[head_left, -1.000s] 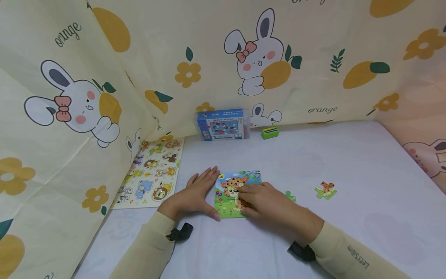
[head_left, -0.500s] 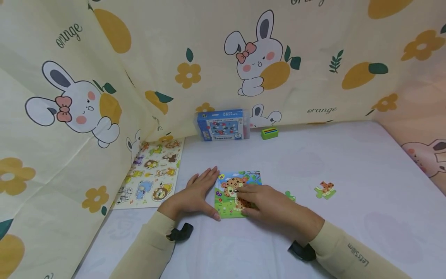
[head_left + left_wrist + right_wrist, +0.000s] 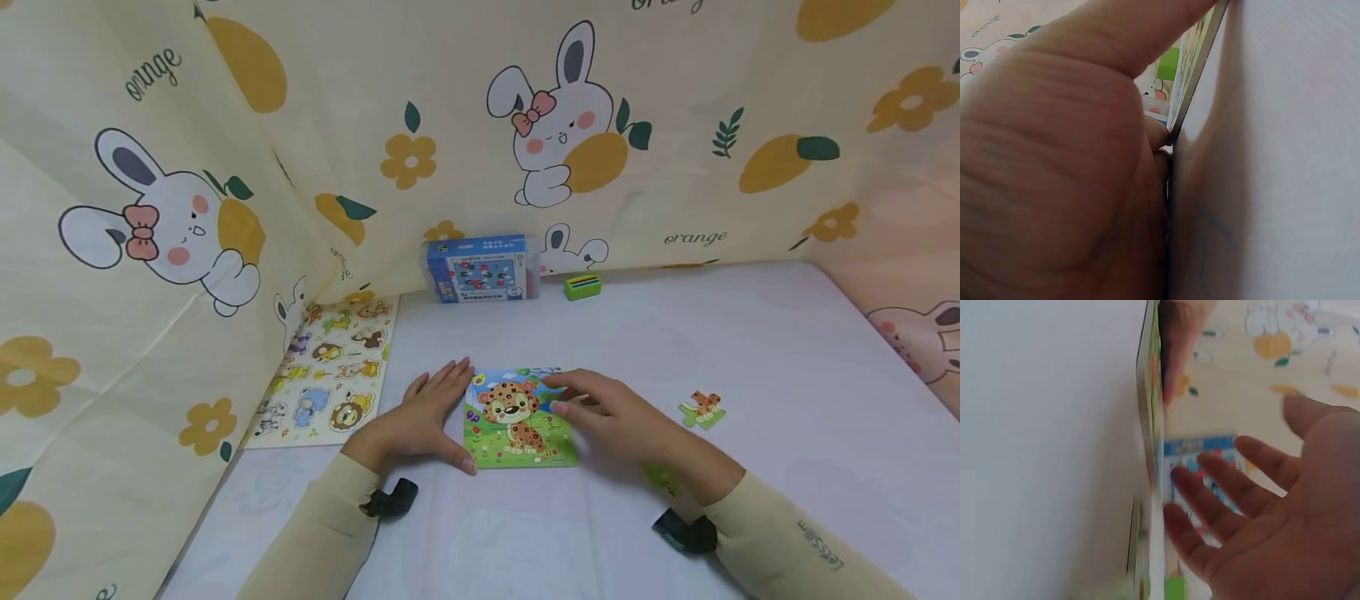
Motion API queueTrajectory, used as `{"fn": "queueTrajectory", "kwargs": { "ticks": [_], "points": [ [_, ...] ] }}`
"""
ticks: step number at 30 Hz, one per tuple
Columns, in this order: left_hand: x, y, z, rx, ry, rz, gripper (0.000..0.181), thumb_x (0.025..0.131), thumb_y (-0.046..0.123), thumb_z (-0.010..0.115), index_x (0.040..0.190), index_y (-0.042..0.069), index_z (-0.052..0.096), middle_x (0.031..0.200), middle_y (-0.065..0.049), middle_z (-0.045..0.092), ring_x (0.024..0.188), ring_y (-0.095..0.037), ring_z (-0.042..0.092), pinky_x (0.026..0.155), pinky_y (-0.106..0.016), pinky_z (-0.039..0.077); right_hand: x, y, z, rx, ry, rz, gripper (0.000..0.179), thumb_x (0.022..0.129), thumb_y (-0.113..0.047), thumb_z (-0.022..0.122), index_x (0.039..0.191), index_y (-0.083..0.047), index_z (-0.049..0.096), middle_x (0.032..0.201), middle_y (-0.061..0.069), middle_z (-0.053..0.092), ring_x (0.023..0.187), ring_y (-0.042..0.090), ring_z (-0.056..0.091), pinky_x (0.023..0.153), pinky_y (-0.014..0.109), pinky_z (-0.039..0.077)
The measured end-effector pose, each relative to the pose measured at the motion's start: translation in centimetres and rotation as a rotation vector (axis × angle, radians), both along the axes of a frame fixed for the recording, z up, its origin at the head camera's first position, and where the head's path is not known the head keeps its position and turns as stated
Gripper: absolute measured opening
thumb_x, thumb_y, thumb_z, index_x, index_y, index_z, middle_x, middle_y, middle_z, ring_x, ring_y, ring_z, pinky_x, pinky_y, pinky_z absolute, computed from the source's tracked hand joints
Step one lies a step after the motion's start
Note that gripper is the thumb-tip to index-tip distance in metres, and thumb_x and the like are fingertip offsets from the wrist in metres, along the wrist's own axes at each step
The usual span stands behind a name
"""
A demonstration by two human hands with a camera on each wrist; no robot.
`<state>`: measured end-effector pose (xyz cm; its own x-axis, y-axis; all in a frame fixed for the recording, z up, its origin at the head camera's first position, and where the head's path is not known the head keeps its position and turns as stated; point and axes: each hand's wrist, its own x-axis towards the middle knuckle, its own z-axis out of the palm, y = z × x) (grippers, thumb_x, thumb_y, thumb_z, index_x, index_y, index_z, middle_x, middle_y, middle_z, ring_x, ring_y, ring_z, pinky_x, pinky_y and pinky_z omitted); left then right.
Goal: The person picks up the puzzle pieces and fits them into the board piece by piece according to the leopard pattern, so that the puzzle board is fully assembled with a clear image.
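Observation:
A square jigsaw puzzle (image 3: 517, 417) with a spotted leopard cub on grass lies flat on the white table. My left hand (image 3: 420, 421) rests along the puzzle's left side, fingers extended and thumb spread toward its lower corner. In the left wrist view the thumb (image 3: 1141, 31) reaches to the puzzle's edge. My right hand (image 3: 600, 408) is over the puzzle's right side, its fingers loosely bent and holding nothing; the right wrist view shows them spread apart. A loose puzzle piece (image 3: 702, 408) in orange and green lies to the right. Another green piece (image 3: 660, 477) is partly hidden under my right forearm.
A sheet of animal pictures (image 3: 330, 375) lies at the left, against the patterned cloth wall (image 3: 465, 100). At the back stand a blue box (image 3: 483, 271) and a small green block with colored stripes (image 3: 582, 287).
My right hand has come up off the leopard's body and shifted right, uncovering the cub's face and body and covering a loose green piece. My left hand has stayed in place.

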<state>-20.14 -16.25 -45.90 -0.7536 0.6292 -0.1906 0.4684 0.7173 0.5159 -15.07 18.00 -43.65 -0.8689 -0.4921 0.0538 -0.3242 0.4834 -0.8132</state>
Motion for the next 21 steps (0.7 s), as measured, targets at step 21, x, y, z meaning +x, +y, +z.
{"fn": "queueTrajectory", "kwargs": {
  "ticks": [21],
  "points": [
    [0.3,0.1,0.3,0.011,-0.010,0.014,0.152,0.066,0.068,0.098,0.176,0.012,0.009,0.182,0.001,-0.001,0.165,-0.020,-0.008,0.129,-0.052,-0.009,-0.1,8.2,-1.5,-0.008,-0.072,-0.036,0.049,0.109,-0.028,0.069,0.153,-0.009,0.059,0.146,0.005,0.066,0.133,0.030,0.059,0.108,0.032,0.048]
  ]
}}
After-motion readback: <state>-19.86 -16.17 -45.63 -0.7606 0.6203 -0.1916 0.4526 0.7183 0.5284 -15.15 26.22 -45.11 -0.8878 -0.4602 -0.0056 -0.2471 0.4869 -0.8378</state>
